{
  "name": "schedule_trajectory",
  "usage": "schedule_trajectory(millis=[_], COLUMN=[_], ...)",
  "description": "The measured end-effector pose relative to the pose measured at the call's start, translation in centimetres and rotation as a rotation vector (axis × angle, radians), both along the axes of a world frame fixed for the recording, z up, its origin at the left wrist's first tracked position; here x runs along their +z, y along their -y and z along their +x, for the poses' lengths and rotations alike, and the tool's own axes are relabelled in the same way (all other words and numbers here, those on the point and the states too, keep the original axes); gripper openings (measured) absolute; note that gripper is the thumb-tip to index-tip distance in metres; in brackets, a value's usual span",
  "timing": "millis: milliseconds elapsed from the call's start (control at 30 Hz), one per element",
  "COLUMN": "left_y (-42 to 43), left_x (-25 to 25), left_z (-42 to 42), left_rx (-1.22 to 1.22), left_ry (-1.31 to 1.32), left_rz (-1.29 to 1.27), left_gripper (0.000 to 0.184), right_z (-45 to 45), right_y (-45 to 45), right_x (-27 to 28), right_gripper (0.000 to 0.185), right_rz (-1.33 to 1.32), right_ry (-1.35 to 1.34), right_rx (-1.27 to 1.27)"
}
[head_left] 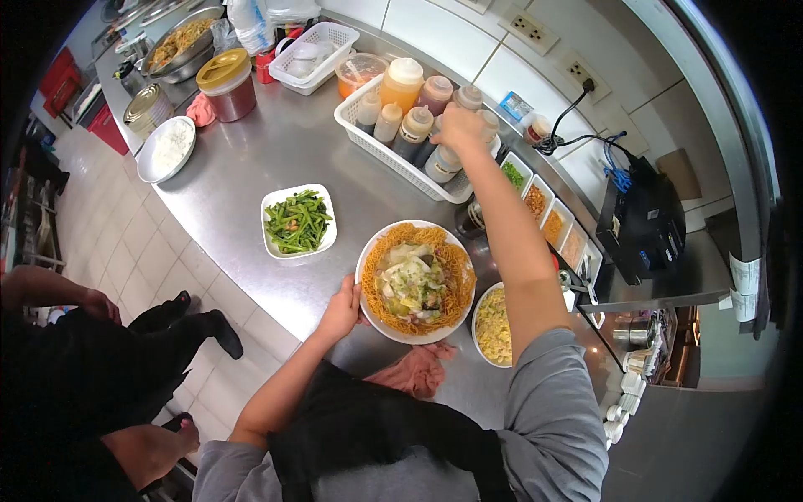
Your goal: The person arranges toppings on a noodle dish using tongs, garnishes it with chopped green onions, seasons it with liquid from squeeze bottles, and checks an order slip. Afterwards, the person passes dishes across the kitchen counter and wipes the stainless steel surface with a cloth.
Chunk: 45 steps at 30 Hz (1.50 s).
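My left hand (342,310) holds the left rim of a white bowl (368,322) of crispy noodles topped with pale vegetables in sauce. My right hand (461,130) is reached out over the white basket (381,152) of squeeze bottles, its fingers closed around the top of one bottle (443,163); the fingers partly hide it. Left of the bowl sits a square dish of green vegetables (297,221). To its right, partly under my right arm, is a bowl of yellow food (495,326). A pink cloth (414,371) lies by the counter's near edge.
Topping trays (535,201) line the right side beside a black device (644,226) with cables. A rice bowl (167,151), a lidded tub (227,88) and a white basket (314,58) stand at the back left. Another person (84,360) is at the left.
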<state>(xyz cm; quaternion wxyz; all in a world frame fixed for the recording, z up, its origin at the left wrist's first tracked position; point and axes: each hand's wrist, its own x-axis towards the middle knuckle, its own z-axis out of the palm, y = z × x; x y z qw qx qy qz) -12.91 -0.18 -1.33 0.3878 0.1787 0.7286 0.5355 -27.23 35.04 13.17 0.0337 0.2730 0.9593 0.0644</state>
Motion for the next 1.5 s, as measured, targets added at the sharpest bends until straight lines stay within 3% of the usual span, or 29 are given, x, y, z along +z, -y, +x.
schedule_trajectory(millis=[167,367,600,700,833,933,1000,1133,1233,1500], left_y=[0.1,-0.1,0.1,0.0,0.2,0.1,0.0,0.0,-0.1,-0.1], left_x=[-0.3,-0.5,-0.8,-1.8,-2.2,-2.0,-2.3,-2.5,-2.4,-2.5], left_z=[0.0,0.1,0.0,-0.1,0.1,0.2,0.2,0.2,0.2,0.2], left_rx=[-0.01,0.019,-0.024,-0.06,-0.063,-0.039,-0.033,-0.029,-0.042,-0.026], left_ry=[-0.053,-0.022,-0.01,-0.046,-0.039,-0.04,-0.053,-0.074,-0.065,-0.07], left_rz=[-0.013,-0.015,0.026,0.046,0.051,0.079,0.1,0.103,0.077,0.063], left_gripper=[0.033,0.035,0.037,0.038,0.039,0.035,0.032,0.03,0.032,0.03], right_z=[0.1,2.0,11.0,16.1,23.1,28.3,30.8,34.6,36.3,36.8], right_y=[0.0,-0.5,1.7,2.3,6.0,7.8,9.5,13.0,15.1,17.1], right_x=[-2.3,-2.9,7.9,12.1,14.3,11.6,8.6,2.9,-0.4,-3.1], right_gripper=[0.073,0.068,0.065,0.068,0.05,0.049,0.049,0.052,0.055,0.056], right_rz=[-0.159,-0.279,-0.435,-0.785,-0.679,-0.63,-0.757,-0.465,-0.397,-0.386], right_ry=[-0.215,-0.504,-1.146,-1.36,-1.479,-1.292,-1.102,-0.653,-0.419,-0.253], right_rx=[-0.081,-0.026,0.039,0.243,0.352,0.22,0.169,0.161,0.044,0.156])
